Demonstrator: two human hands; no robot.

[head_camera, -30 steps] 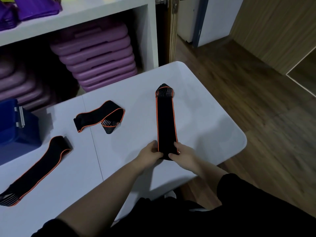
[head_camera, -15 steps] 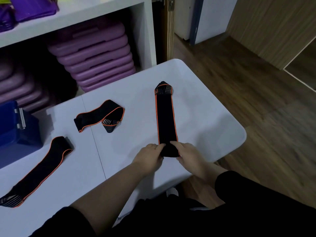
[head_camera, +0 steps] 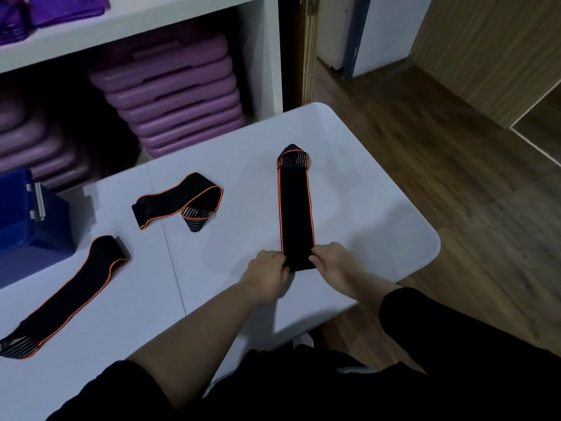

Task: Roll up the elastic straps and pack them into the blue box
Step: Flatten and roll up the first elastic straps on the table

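Note:
A black elastic strap with orange edging (head_camera: pixel 295 208) lies straight on the white table (head_camera: pixel 364 214), its striped tip pointing away from me. Its near end is a small roll, pinched from the left by my left hand (head_camera: pixel 267 273) and from the right by my right hand (head_camera: pixel 332 264). A second strap (head_camera: pixel 179 202) lies folded in a loose bend at the table's middle. A third strap (head_camera: pixel 69 293) stretches diagonally at the left. The blue box (head_camera: pixel 27 217) stands at the far left, lid shut.
Behind the table a white shelf unit (head_camera: pixel 267 56) holds stacked purple step platforms (head_camera: pixel 176 95). Wooden floor (head_camera: pixel 455 177) lies to the right, past the table's rounded corner. A seam runs across the tabletop between the straps.
Both hands have rolled the strap's near end forward, so the flat part is shorter. The roll and hands sit a little farther from the table's front edge.

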